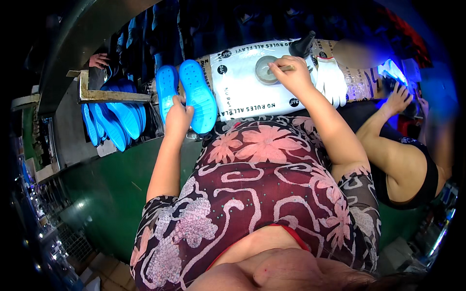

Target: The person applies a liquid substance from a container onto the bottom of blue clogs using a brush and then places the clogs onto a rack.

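Two bright blue shoe soles, a left one [167, 82] and a right one [198, 92], lie side by side on the bench's left part. My left hand [178, 119] is closed on their near inner edges, thumb on top; its other fingers are hidden. Over a round grey bowl [266, 70], my right hand [293, 76] pinches a thin brush-like stick [287, 68]. The stick's tip points into the bowl and cannot be made out clearly. Under the bowl is a white printed plastic sheet [242, 99].
More blue soles [116, 121] hang in a cluster beside a metal frame [114, 97] at left. A black cone-shaped bottle [303, 44] and white cloth gloves [331, 82] are right of the bowl. A co-worker's hand [399, 99] is at far right, another hand [99, 60] at far left.
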`<state>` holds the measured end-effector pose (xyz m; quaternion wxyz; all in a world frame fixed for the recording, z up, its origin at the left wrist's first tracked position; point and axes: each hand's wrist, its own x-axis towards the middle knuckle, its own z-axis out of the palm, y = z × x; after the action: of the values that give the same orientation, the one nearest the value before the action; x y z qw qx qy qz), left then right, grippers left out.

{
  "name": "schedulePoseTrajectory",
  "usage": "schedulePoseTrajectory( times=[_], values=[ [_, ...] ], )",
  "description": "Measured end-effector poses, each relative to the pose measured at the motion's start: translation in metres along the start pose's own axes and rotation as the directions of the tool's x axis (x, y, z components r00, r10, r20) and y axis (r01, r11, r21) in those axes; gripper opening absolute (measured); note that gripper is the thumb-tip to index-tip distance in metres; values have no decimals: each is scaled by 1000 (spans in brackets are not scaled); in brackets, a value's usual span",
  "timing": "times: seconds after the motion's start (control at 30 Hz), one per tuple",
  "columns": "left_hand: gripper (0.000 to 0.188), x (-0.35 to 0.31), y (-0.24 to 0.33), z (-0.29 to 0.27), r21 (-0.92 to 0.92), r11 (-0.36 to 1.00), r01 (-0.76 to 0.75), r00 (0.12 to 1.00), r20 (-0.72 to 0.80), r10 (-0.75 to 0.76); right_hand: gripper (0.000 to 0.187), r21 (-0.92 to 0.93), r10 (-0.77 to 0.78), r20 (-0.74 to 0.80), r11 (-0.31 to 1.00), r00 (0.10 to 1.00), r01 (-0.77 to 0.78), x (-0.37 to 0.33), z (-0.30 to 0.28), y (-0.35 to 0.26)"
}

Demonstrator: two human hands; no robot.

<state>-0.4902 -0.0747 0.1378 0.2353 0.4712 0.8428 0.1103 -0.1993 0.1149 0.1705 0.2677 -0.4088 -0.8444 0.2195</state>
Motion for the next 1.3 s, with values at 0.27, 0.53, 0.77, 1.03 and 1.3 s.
schedulePoseTrajectory(
  times=[0.27,0.53,0.77,1.03,1.3],
  values=[
    [38,-10,-1,12,-832,43,553,830,546,-113,19,265,164,-84,954,983,-137,1,-17,-10],
    [44,-21,16,8,-874,-47,483,857,461,232,24,219,108,-124,972,986,-79,-10,-9,-2],
    [61,-39,76,-17,-930,305,-205,969,-148,197,35,576,446,-83,751,891,-322,-24,-38,-29],
    [62,-44,111,-16,-674,493,-550,833,-489,260,30,653,135,-171,758,976,10,-55,-57,-92],
    [59,-52,119,-15,-558,462,-689,720,-601,348,26,310,-320,-183,878,929,364,-54,-49,-105]
  ],
)
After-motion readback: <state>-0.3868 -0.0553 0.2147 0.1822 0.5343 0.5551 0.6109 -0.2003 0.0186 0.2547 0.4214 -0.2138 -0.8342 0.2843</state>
